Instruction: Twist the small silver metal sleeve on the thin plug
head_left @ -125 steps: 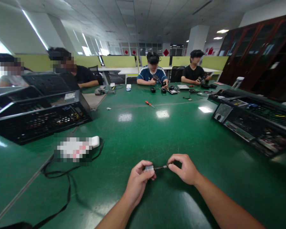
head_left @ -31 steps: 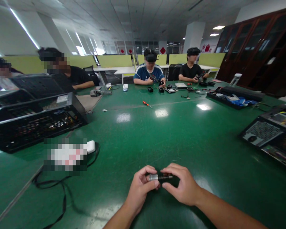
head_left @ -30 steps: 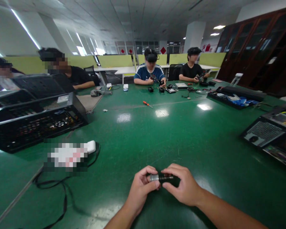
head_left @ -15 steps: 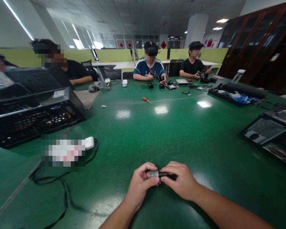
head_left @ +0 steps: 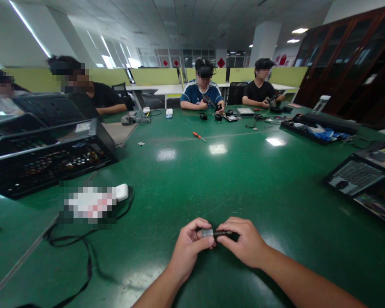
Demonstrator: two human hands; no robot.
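A small metal cylinder with a dark ribbed shaft is held level above the green table, near its front edge. My left hand is closed round the silver cylinder end, thumb in front and fingers behind. From the right, my right hand has its thumb and fingers around the dark shaft, whose thin tip points toward the palm. The two hands' fingertips almost meet at the middle of the part.
Open computer cases stand at the left and right. A white pixelated item with a black cord lies left. An orange screwdriver is farther back. Several people sit around the table; a black tray holds blue items.
The view has shifted slightly, so the background sits a little lower and to the right. Both hands keep nearly the same place; the right fingertips show a bit more of the shaft.
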